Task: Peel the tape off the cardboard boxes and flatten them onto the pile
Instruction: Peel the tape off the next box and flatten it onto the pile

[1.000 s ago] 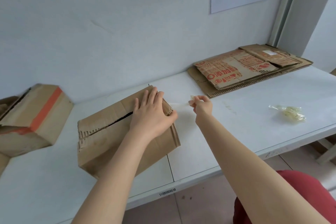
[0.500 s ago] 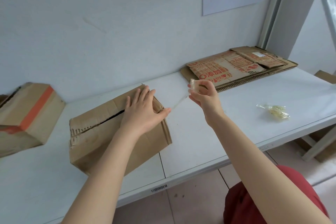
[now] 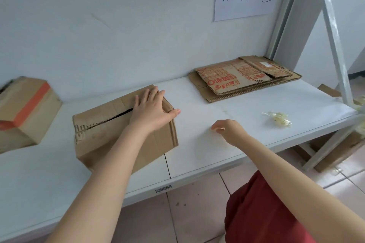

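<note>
Left hand: the left hand (image 3: 152,108) lies flat, fingers straight, pressing on the right end of the box top, thumb hooked over the right edge.
Right hand: the right hand (image 3: 229,130) hangs low over the table (image 3: 217,156), just right of the box, fingers loosely curled; I cannot tell whether it grasps anything.
Box in work: the plain box (image 3: 126,134) sits near the front edge of the table, left of centre, its top seam gaping as a dark slit.
Just changed: 0.5 s ago the right hand was raised and pinching a clear strip stretched from the box's right end; now it has dropped to the table and no stretched strip shows.
Meaning: the strip is probably free, so this seam looks ready to open for flattening.
Pile: the flattened pile (image 3: 243,80) lies far right against the wall, well apart from the box.
Tape scraps: 1 crumpled clear wad (image 3: 277,119) rests to the right, near the front edge.
Waiting: 1 box with orange tape (image 3: 25,112) stands at the far left, cut off by the frame and blurred.
Hidden: clear tape against the white table is hard to make out; the box's underside and far face are out of sight.
</note>
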